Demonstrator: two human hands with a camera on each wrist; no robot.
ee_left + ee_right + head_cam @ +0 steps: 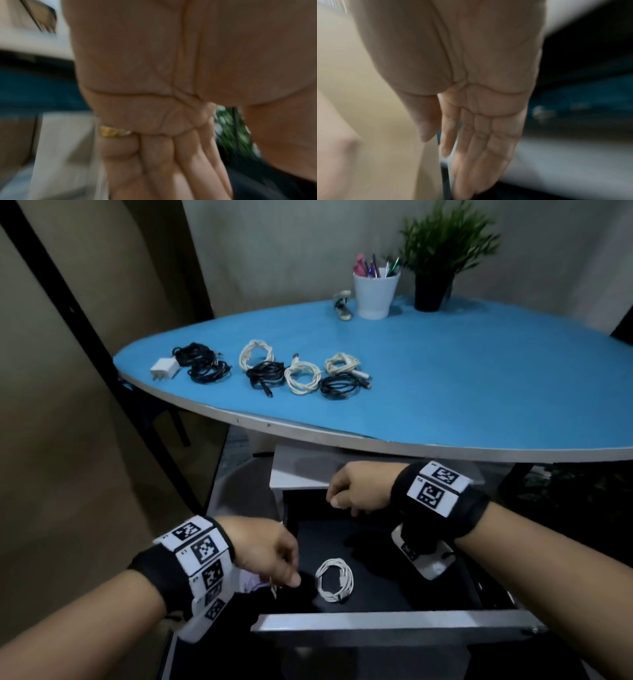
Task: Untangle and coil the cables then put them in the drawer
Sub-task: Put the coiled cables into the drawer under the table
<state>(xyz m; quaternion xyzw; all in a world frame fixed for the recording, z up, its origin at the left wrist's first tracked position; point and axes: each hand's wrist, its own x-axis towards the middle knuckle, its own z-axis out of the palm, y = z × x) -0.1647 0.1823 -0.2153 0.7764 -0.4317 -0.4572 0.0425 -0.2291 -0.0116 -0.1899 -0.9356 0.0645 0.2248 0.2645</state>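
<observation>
The drawer [394, 623] under the table stands pulled out, its inside black. One coiled white cable [334, 580] lies on its floor. My left hand [270, 556] hovers over the drawer's left side, just left of that coil, with relaxed fingers [171, 155] and nothing in it. My right hand [356, 489] hangs over the back of the drawer with loose fingers [479, 135] and holds nothing. Several coiled black and white cables [303, 376] and a white charger plug [165, 368] lie on the blue table [445, 378]. Both wrist views are blurred.
At the table's far side stand a white cup of pens [376, 292], a potted plant [438, 261] and a small metal clip [343, 304]. The table's edge overhangs the back of the drawer. A dark chair leg [180, 426] shows at the left.
</observation>
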